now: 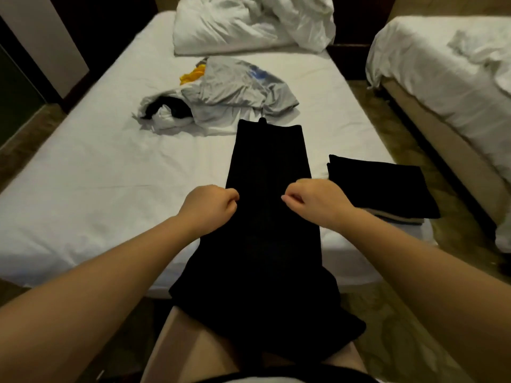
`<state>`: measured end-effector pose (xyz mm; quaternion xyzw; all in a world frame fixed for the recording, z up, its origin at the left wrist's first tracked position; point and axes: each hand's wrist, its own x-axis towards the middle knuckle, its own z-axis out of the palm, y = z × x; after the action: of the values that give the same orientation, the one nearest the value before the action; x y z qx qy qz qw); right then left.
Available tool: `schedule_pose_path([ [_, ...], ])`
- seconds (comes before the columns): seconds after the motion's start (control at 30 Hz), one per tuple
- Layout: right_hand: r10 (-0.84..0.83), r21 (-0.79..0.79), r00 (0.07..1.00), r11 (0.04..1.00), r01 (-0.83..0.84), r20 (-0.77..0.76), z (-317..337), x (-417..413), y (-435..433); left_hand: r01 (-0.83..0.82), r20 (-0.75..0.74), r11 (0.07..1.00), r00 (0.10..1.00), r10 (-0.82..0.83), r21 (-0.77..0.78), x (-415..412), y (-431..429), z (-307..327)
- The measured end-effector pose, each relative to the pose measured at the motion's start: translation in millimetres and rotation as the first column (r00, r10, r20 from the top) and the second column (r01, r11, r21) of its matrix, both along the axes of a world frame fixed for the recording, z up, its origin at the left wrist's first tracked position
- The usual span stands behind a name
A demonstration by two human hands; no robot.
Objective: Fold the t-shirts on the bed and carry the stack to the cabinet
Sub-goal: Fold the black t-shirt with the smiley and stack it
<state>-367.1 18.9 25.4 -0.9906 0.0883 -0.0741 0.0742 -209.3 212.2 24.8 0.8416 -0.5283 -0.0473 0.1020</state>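
A black t-shirt, folded into a long narrow strip, lies lengthwise on the white bed, its near end hanging over the front edge onto my legs. My left hand pinches the strip's left edge with curled fingers. My right hand pinches the right edge at the same height. To the right sits a stack of folded shirts, black on top, lighter layers below. Behind the strip lies a heap of unfolded shirts, grey, white, black and yellow.
A crumpled white duvet fills the head of the bed. A second bed stands to the right across a narrow strip of patterned carpet. Dark furniture stands at the far left.
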Motion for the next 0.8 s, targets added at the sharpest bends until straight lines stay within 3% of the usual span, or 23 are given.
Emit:
schedule_pose_path([
  [0.27,-0.051,0.134,0.994,0.989,0.064,-0.094,-26.9,92.6,-87.5,0.011,0.083,0.999,0.996,-0.015,0.045,82.6,-93.8,-48.9],
  [0.4,-0.042,0.224,0.979,0.971,0.087,-0.198,-62.3,129.1,-123.1,-0.002,-0.024,1.000,1.000,0.001,-0.011,113.9,-133.2,-77.4],
  [0.53,-0.057,0.264,0.983,0.959,0.102,-0.173,-90.6,156.9,-146.5,-0.073,-0.127,0.997,0.989,0.073,-0.001,131.3,-163.4,-105.9],
  [0.67,-0.097,0.215,0.983,0.968,0.129,-0.153,-113.8,186.7,-169.8,-0.158,-0.168,0.987,0.974,0.153,-0.016,144.3,-196.5,-119.4],
  [0.8,-0.197,0.077,0.975,0.976,0.205,-0.103,-130.0,214.6,-196.5,-0.291,-0.075,0.957,0.954,0.291,0.021,165.9,-228.7,-128.1],
])
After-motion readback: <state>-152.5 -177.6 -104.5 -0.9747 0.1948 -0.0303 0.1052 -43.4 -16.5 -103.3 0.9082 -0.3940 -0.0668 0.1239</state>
